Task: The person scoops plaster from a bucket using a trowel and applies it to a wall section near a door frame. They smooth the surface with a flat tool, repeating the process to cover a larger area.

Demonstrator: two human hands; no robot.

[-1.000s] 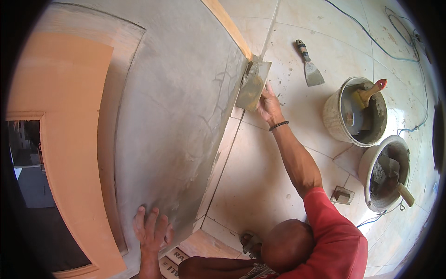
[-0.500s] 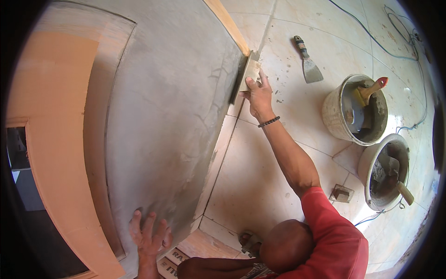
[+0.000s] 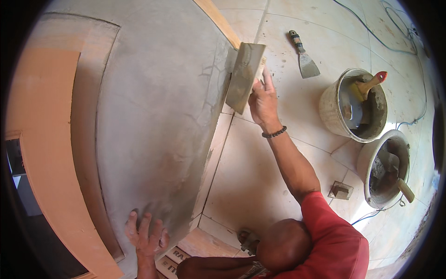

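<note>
My own hands are out of view. A co-worker in a red shirt crouches by a grey plastered surface, head bowed at the bottom. The co-worker's right hand grips a rectangular steel trowel by its back, at the surface's edge beside the end of a wooden strip. The blade face is smeared with grey mortar. The co-worker's left hand has fingers spread on the grey surface at the lower left.
On the tiled floor lie a scraper, a small float and cables. A bucket holds a brush; a basin holds mortar and a tool. A peach frame borders a dark opening at left.
The co-worker's trowel turned nearly edge-on half a second ago, and now shows its broad face again, slightly further up and left than at first. The peach frame appears further left as my view shifts.
</note>
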